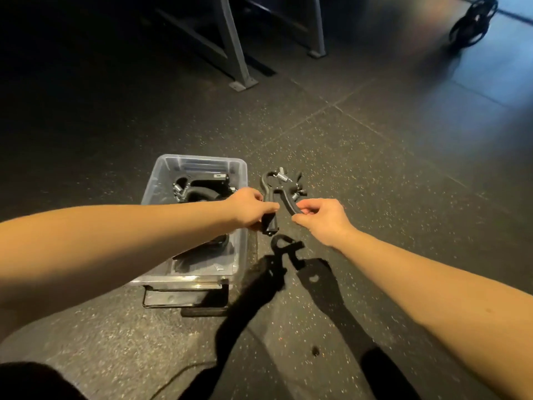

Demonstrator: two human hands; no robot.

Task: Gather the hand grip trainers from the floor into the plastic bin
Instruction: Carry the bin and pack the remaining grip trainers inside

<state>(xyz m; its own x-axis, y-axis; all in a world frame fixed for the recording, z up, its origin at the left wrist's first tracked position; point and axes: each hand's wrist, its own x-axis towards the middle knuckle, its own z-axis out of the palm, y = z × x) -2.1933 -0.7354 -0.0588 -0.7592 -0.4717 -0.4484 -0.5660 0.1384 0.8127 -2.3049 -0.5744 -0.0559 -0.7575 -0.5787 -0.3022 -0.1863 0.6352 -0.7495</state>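
Black sprung hand grip trainer [276, 192]: left hand [250, 207] grips one handle, right hand [320, 217] pinches the other, 3 o'clock of clear plastic bin [202, 161]. Other trainers [202, 189] already inside; this one pending.

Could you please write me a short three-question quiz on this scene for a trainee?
1. True or false: the black spring-loaded hand grip trainer is held by both the left hand and the right hand.
2. The clear plastic bin sits on which side of the held trainer? A) its left B) its right C) directly beneath it
3. Short answer: is the bin empty?

Key: 1 true. 2 A. 3 No, other black trainers lie in it.
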